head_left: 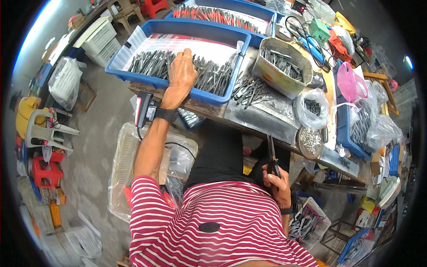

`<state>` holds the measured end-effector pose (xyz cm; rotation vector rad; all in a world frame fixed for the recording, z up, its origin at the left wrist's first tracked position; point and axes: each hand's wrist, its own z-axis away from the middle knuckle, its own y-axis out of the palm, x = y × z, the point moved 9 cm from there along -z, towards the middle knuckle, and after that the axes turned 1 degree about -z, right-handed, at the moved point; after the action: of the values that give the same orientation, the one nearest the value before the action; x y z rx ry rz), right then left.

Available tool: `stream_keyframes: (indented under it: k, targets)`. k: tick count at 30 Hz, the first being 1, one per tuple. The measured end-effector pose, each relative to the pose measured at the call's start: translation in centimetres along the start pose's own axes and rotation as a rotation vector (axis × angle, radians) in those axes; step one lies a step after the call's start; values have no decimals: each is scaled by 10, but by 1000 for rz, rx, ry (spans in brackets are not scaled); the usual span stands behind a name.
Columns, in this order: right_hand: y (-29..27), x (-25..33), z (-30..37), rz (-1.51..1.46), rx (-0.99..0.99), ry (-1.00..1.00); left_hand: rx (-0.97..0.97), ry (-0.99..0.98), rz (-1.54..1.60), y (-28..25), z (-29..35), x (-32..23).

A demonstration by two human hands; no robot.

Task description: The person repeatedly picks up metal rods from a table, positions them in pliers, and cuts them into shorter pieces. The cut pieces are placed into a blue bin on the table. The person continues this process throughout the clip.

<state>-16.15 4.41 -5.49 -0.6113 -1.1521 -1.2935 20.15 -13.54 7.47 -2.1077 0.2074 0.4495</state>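
My left hand [182, 71] reaches over the near blue tray [162, 84], its fingers curled together among slim dark metal pieces [153, 63]. What those fingertips hold, if anything, is hidden. Low in front of my lap, my right hand [278, 182] is wrapped round a black-handled tool [272, 153] with a narrow dark blade pointing up toward the bench edge. The exact kind of tool cannot be made out. More dark slim pieces [253, 91] lie loose on the bench, right of the tray.
An open carton [280, 86] of dark pieces stands on the bench. Beside it are a clear bag [311, 109] and a round dish [310, 142] of small shiny parts. Behind is another blue tray [267, 41] with red-and-black pieces. A plastic-lined crate [120, 178] sits below, left of my legs.
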Motion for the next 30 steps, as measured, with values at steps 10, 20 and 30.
stream_keyframes:
  k: [10,20,30]
  targets:
    - [3,3,0,16,10,-31,96,-141,103,14,-9,29]
    - [0,1,1,63,26,-25,56,15,277,1,-6,7]
    - [-3,8,-2,9,17,-67,51,351,536,14,49,-137]
